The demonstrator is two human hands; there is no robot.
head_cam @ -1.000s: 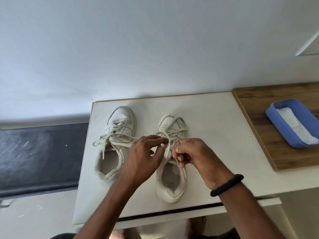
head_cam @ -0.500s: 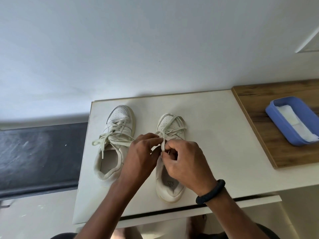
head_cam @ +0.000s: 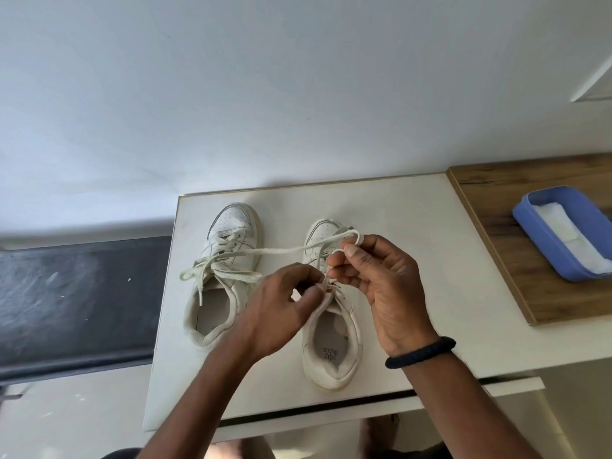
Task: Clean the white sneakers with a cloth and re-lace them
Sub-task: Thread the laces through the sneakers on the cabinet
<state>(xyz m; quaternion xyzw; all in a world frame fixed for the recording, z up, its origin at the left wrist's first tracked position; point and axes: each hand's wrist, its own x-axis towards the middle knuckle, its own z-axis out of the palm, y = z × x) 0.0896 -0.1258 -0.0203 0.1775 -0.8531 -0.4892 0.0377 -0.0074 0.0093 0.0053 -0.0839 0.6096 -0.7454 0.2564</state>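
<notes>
Two white sneakers stand side by side, toes pointing away, on a white board (head_cam: pixel 414 220). The left sneaker (head_cam: pixel 225 276) is laced, with loose lace ends spread to its left. Over the right sneaker (head_cam: pixel 331 346) both my hands work its lace (head_cam: pixel 281 250). My left hand (head_cam: pixel 284 303) pinches the lace at the tongue. My right hand (head_cam: pixel 377 279) holds a loop of lace pinched between thumb and forefinger, raised above the toe. One long strand runs from that loop leftward across the left sneaker. The eyelets of the right sneaker are mostly hidden by my hands.
A wooden board (head_cam: pixel 516 279) lies at the right, carrying a blue tray (head_cam: pixel 543 246) with a white cloth (head_cam: pixel 569 236) inside. A dark surface (head_cam: pixel 76 303) lies to the left, below the white board. A pale wall rises behind. A black band circles my right wrist.
My right hand has risen and moved right, drawing a loop of lace up over the toe of the right sneaker. My left hand stays pinched at the tongue.
</notes>
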